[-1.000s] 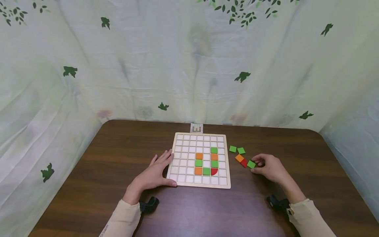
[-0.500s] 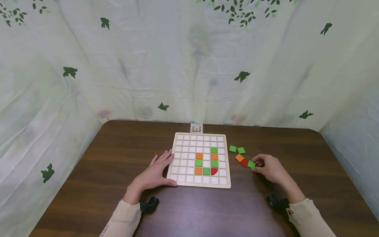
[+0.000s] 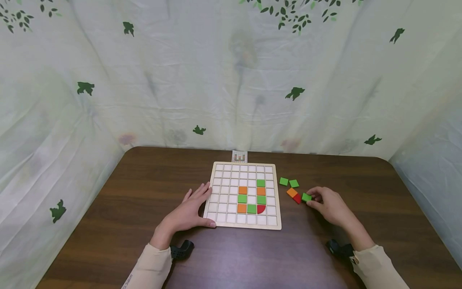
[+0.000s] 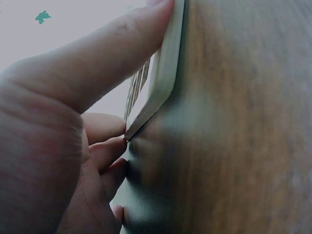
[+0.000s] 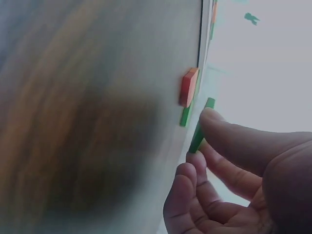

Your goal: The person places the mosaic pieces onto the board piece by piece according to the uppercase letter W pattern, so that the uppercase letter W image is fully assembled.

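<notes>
My left hand (image 3: 191,208) rests at the near left corner of a square wooden grid board (image 3: 221,221). Its thumb touches the front edge and its spread fingers touch the left side; the left wrist view shows the thumb (image 4: 122,41) along the rim. Right of the board, my right hand (image 3: 330,204) pinches a green square tile (image 3: 306,197) between thumb and fingers. In the right wrist view this green tile (image 5: 199,134) is tilted on edge, above the table. Beside it lie a red tile (image 3: 297,199) and an orange tile (image 3: 291,192).
Two more green tiles (image 3: 284,181) lie farther back, near the board's right edge. Several green and orange tiles and a red quarter-round piece (image 3: 261,209) sit in the board's cells. A patterned card (image 3: 240,156) lies behind the board on the brown table (image 3: 162,172).
My right hand has lifted the green tile slightly and tipped it up from where it lay. The left hand and the board have stayed put.
</notes>
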Demonstrator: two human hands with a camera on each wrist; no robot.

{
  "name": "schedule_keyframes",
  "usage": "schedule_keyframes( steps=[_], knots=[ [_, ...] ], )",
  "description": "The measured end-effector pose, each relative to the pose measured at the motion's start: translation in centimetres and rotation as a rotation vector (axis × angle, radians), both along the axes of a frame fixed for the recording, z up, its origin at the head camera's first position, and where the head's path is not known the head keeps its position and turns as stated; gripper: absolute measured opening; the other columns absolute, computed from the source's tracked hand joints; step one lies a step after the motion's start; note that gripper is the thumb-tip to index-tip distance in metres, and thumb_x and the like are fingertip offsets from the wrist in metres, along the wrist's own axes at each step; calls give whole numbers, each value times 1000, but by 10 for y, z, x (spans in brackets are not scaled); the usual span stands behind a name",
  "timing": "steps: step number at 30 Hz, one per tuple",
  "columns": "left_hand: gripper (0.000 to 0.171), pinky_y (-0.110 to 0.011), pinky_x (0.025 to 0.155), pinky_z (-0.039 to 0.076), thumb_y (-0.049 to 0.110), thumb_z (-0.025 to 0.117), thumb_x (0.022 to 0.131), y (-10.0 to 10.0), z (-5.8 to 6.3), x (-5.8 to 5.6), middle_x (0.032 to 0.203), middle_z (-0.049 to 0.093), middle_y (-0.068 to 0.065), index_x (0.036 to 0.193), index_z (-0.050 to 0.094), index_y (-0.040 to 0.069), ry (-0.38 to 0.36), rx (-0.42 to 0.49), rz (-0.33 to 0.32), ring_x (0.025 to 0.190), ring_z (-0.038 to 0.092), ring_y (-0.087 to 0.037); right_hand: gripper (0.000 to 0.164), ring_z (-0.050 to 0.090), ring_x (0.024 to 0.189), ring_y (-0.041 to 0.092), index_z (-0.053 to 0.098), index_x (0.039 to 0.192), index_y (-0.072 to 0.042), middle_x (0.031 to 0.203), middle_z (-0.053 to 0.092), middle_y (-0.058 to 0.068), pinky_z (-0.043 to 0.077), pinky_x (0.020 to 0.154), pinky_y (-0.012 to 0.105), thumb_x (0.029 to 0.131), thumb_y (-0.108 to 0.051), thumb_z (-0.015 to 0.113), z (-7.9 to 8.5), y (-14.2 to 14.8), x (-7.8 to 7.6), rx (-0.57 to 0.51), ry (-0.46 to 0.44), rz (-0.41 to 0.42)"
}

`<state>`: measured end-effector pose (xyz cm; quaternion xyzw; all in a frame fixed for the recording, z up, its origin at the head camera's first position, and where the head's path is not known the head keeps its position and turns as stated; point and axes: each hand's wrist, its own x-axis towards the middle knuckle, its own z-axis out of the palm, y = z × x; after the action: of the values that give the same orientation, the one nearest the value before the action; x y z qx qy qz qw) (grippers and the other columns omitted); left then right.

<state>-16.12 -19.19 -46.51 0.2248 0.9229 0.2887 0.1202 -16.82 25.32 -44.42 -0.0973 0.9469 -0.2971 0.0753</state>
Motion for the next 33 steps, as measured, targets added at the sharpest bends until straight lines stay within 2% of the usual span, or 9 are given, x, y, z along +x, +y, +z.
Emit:
schedule_keyframes(
  steps=[8, 14, 19, 33],
  knots=[
    [114, -59, 120, 0, 54, 83, 77, -1, 0, 0, 167, 13, -15, 158, 24, 0, -1, -1, -2, 154, 7, -32, 27, 62, 93, 26, 68, 117, -1, 107, 65, 12, 55, 81, 47, 93, -13, 73, 7, -16, 7, -26, 67, -7],
    [113, -61, 119, 1, 53, 83, 77, -1, 0, 1, 166, 15, -17, 157, 25, -2, 8, 7, -7, 154, 8, -35, 28, 62, 91, 23, 68, 117, 0, 107, 63, 12, 54, 78, 43, 92, -11, 74, 12, -31, 8, -56, 112, 17],
    [114, -59, 120, 0, 53, 83, 77, -1, 1, 0, 167, 13, -14, 158, 24, 0, -4, -1, -1, 154, 7, -32, 26, 61, 88, 20, 69, 114, -2, 105, 63, 11, 53, 76, 40, 91, -10, 75, 14, -44, 8, -80, 150, 52],
    [115, -59, 120, 0, 54, 83, 77, -1, 2, 0, 167, 12, -14, 159, 22, 1, -14, -7, 0, 154, 6, -31, 27, 54, 82, 15, 69, 113, -2, 93, 60, 2, 49, 71, 32, 88, -7, 78, 14, -76, 7, -103, 169, 131]
  ],
)
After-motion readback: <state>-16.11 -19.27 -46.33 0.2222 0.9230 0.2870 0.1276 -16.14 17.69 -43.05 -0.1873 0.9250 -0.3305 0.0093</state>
